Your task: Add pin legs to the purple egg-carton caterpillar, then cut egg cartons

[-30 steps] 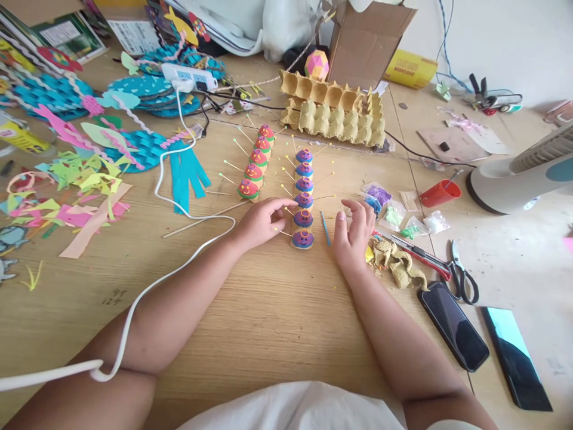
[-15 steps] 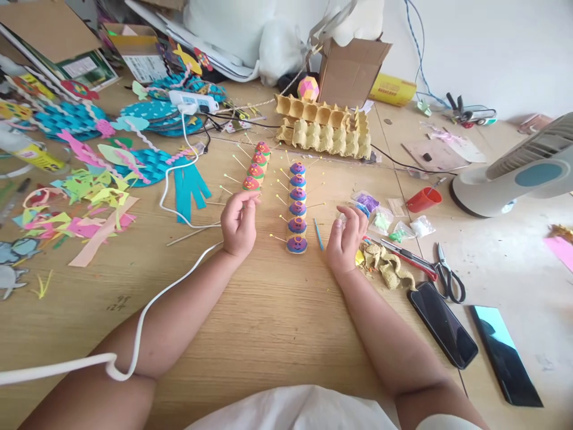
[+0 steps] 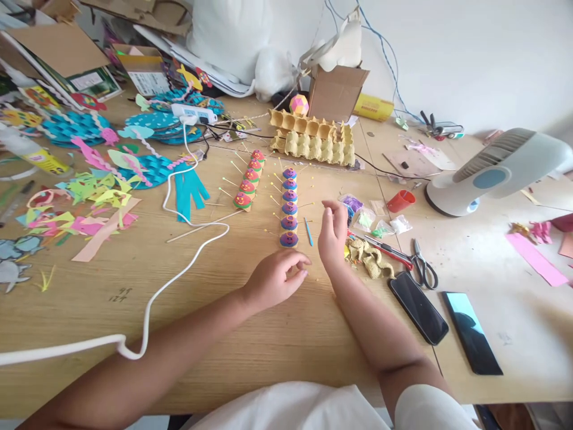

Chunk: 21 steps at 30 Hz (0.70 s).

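Observation:
Two craft caterpillars made of egg-carton cups stand on the wooden table, with pins sticking out of their sides. The purple row (image 3: 289,208) is in the middle and the red and green row (image 3: 249,179) is to its left. My left hand (image 3: 277,276) rests on the table just in front of the purple row, thumb and fingertips pinched together; what they hold is too small to see. My right hand (image 3: 333,232) hovers to the right of the purple row, fingers loosely apart and holding nothing, beside a thin blue tool (image 3: 308,232).
Egg cartons (image 3: 313,137) and a cardboard box (image 3: 335,92) lie behind the rows. Right: bead bags (image 3: 367,218), a red cup (image 3: 400,200), scissors (image 3: 423,269), two phones (image 3: 418,307), a fan (image 3: 492,176). Left: paper scraps (image 3: 89,185), a white cable (image 3: 179,239).
My left hand drew back from the red and green row to the table in front of the purple row. My right hand shifted slightly left. The view tilted up.

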Each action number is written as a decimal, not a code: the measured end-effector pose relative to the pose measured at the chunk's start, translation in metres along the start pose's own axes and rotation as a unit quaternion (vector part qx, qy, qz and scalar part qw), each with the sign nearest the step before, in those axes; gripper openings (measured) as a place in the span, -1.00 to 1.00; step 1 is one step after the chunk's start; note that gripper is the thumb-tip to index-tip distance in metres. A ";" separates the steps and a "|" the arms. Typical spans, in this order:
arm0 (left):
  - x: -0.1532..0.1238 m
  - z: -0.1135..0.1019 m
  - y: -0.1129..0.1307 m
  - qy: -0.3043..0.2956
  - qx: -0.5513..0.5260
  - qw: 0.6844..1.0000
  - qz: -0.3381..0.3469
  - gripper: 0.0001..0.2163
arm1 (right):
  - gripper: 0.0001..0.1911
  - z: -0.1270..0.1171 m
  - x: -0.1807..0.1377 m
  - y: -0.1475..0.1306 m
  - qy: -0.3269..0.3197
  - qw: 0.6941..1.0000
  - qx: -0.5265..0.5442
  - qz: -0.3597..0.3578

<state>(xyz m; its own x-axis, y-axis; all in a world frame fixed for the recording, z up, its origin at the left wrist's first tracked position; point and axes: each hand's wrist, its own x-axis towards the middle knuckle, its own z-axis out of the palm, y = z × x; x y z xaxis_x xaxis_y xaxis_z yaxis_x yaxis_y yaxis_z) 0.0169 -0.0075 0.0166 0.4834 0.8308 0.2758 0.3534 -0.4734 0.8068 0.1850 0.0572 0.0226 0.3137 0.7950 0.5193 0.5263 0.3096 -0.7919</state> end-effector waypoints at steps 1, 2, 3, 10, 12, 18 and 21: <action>-0.002 0.005 0.000 -0.012 -0.008 1.000 -0.021 -0.88 | -0.71 -0.003 0.006 -0.004 -0.026 0.999 0.024 0.026; -0.002 0.009 -0.002 -0.018 -0.015 0.999 -0.035 -0.86 | -0.72 -0.006 0.012 -0.007 -0.072 0.996 0.039 0.044; -0.002 0.013 -0.004 -0.024 -0.024 0.998 -0.045 -0.85 | -0.74 -0.011 0.019 -0.010 -0.128 0.989 0.045 0.055; -0.002 0.019 -0.017 0.018 -0.019 0.998 0.058 -0.90 | -0.76 -0.092 0.081 0.027 -0.123 0.978 -0.157 0.060; -0.003 0.018 -0.019 0.015 -0.020 0.997 0.074 -0.90 | -0.76 -0.129 0.108 0.054 -0.052 0.963 -0.254 0.079; -0.002 0.018 -0.020 -0.006 -0.038 0.997 0.072 -0.86 | -0.69 -0.219 0.182 0.128 -0.068 0.825 -0.531 0.183; -0.001 0.017 -0.020 -0.012 -0.042 0.996 0.073 -0.85 | -0.70 -0.228 0.201 0.145 -0.180 0.794 -0.556 0.168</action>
<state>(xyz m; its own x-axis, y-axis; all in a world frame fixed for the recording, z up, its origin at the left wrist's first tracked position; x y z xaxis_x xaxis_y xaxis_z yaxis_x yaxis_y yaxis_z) 0.0230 -0.0041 -0.0089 0.5433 0.7478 0.3815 0.2105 -0.5613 0.8004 0.5050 0.1430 0.0854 0.4432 0.8947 0.0553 0.8958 -0.4444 0.0101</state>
